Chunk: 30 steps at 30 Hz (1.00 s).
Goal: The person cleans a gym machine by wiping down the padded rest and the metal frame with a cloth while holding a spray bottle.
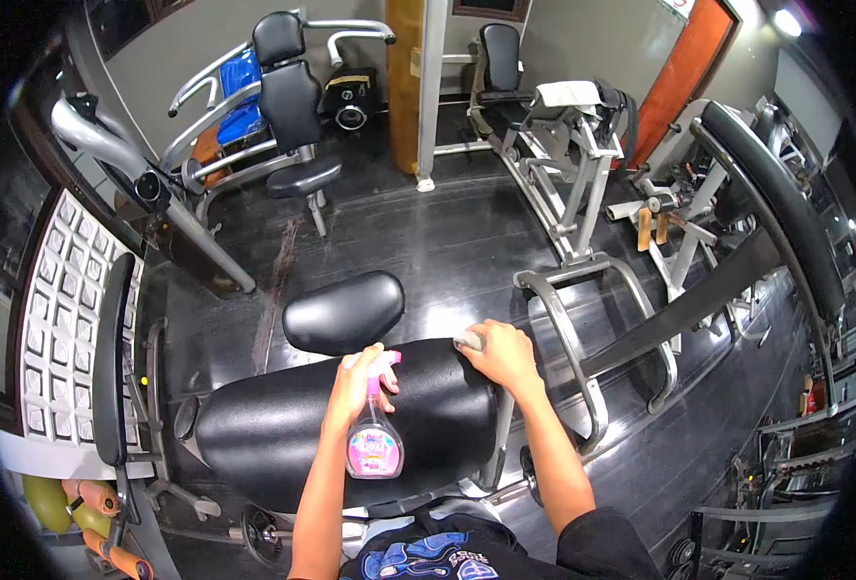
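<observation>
My left hand (pixel 358 385) is closed around the neck of a clear spray bottle (pixel 375 449) with a pink trigger head and a pink label. The bottle hangs upright over a long black padded bench (pixel 264 425), its nozzle pointing away from me. At the bench's far right corner, my right hand (pixel 501 356) is closed on a pale grey rounded thing (pixel 469 339). Most of that thing is hidden by the fingers, so I cannot tell whether it is a handle or a cloth. Beyond the bench sits a smaller black pad (pixel 344 312).
A black seat machine (pixel 288 106) stands at the back left. A metal-framed machine (pixel 573 184) carries a white towel (pixel 565 95) at the back right. An angled bench (pixel 771 155) rises on the right. Weight plates (pixel 259 535) sit low in front.
</observation>
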Tool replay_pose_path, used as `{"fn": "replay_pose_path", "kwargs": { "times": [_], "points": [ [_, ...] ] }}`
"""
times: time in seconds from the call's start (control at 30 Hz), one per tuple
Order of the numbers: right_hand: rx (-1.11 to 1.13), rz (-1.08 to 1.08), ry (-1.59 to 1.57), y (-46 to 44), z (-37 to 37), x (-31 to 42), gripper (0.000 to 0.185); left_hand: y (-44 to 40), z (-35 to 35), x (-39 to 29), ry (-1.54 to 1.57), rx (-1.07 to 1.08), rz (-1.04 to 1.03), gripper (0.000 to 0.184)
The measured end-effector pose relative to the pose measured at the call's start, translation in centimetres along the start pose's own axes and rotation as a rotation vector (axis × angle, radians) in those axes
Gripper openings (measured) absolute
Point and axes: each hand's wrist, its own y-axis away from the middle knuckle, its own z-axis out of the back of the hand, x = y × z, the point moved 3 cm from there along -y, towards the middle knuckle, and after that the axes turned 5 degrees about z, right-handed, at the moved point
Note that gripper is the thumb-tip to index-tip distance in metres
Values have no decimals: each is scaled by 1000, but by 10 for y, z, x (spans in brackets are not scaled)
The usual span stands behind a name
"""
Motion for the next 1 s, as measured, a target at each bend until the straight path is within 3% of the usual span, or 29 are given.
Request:
{"fn": "replay_pose_path", "kwargs": {
  "times": [0.4,0.6,0.73,0.9,1.0],
  "points": [
    [-178,39,-389,107,9,-3,31,24,-40,18,-218,101,-69,49],
    [-348,-146,-612,136,-9,-22,33,38,-75,30,-295,21,-42,53],
    [-470,-111,-616,124,-1,-10,32,44,-71,28,-218,-4,-144,48],
    [-414,95,-297,87,-5,21,34,54,-43,33,-172,-12,-148,46],
    [-384,166,-299,100,-7,24,35,59,-33,37,-162,-26,-128,41]
  ]
}}
